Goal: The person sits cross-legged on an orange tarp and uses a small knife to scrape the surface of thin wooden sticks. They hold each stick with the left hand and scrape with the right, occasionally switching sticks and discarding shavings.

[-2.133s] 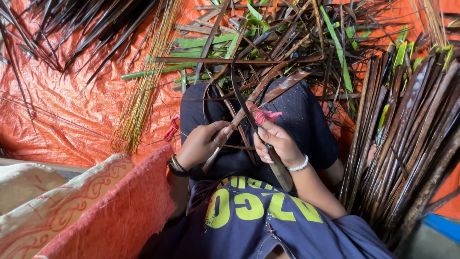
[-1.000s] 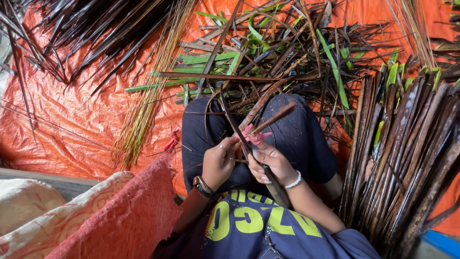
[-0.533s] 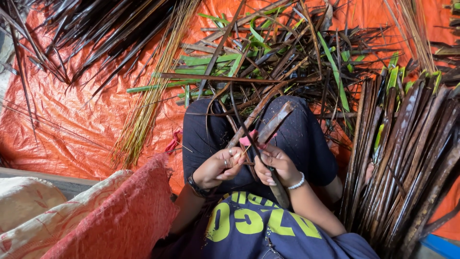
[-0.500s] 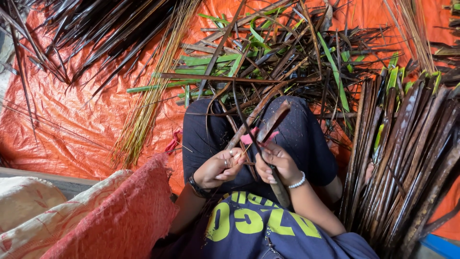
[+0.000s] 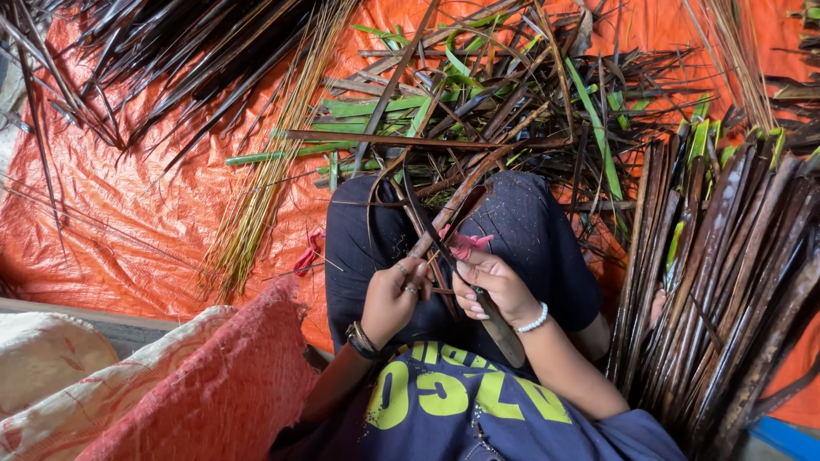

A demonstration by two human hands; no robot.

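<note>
At the centre of the frame, over my lap, my left hand pinches a long, stiff brown palm-leaf strip; my right hand grips a dark-handled knife. The strip looks light and springy, probably best held near the cut.

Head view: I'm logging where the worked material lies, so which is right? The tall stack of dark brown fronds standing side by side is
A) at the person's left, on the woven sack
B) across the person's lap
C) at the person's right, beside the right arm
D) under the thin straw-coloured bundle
C: the stack of dark brown fronds fills the picture's right side, just past the right hand and its arm.
</note>
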